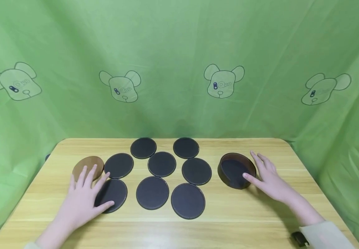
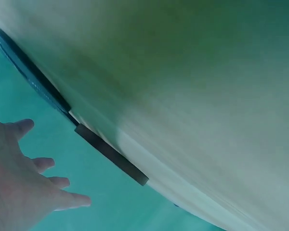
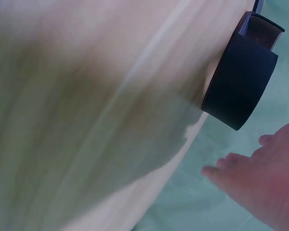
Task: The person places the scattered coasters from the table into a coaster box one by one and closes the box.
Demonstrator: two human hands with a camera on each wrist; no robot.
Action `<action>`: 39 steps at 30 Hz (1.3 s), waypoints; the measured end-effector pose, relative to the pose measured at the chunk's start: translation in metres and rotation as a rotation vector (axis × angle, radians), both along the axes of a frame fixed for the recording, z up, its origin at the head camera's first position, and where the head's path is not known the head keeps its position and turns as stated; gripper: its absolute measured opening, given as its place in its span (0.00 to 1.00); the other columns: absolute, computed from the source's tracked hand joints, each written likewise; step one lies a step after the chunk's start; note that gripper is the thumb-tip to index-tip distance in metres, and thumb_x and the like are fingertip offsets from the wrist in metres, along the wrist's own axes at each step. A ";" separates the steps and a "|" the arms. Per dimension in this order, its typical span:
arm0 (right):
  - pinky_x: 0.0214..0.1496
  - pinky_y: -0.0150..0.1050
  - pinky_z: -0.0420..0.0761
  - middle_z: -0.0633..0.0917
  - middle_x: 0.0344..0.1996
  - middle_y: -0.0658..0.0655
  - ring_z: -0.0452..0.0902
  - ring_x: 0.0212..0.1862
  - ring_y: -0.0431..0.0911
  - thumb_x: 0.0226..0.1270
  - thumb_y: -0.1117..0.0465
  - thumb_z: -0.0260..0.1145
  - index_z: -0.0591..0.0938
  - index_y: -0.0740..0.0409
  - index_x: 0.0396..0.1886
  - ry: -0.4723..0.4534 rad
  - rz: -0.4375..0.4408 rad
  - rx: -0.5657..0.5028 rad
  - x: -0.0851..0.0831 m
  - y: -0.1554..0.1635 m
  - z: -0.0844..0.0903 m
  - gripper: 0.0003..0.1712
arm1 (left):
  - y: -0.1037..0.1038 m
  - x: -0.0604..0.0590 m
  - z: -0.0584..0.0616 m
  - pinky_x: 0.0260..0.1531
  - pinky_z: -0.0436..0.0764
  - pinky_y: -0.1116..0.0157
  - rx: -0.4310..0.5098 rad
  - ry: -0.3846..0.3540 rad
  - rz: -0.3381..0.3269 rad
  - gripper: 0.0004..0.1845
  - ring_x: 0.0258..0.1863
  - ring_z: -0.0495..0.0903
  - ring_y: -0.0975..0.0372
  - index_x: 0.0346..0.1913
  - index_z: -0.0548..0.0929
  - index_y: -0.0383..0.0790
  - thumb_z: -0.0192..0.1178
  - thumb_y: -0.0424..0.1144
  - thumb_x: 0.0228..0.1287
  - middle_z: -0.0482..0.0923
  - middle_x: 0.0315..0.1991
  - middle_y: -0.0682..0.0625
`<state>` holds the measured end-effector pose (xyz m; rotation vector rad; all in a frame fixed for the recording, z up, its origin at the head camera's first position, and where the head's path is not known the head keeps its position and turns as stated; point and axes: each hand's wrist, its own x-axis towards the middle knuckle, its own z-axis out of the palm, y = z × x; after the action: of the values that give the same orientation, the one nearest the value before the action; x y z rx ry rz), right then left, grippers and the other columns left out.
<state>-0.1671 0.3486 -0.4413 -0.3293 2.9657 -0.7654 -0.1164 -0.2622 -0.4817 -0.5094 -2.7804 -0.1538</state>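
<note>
Coasters: eight black ones lay flat across the surface, none piled on another.
Left hand: fingers and thumb spread, nothing held; hovered above the brown disc and the nearest coaster.
Disc's place: lay flat at the left end of the group, just beside a black coaster and partly hidden by the left fingers.
Round box: stood on the surface to the right of the coasters, black outside, brown within, top uncovered; whether its dark base was a coaster could not be told.
Right hand: fingers apart, thumb toward the box rim, nothing held; the right wrist view showed a gap between hand and box.
Step in hand: judged to be the reach, with both hands near their pieces and no grip yet taken.
Next move: seemed to call for the right hand to steady the box by its wall while the left slid fingertips under an edge, since such flat pieces likely offered little to pinch.
</note>
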 end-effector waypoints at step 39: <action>0.65 0.19 0.68 0.70 0.69 0.36 0.71 0.67 0.27 0.80 0.73 0.51 0.52 0.51 0.85 -0.355 0.174 -0.965 -0.014 0.041 -0.047 0.40 | 0.021 0.003 -0.006 0.59 0.79 0.39 0.003 -0.091 -0.096 0.45 0.63 0.77 0.39 0.71 0.79 0.40 0.75 0.60 0.53 0.74 0.67 0.32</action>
<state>-0.1812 0.3894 -0.4882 -0.4132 2.0154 -1.9263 -0.1136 -0.2409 -0.4879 -0.6513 -2.8438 -0.2079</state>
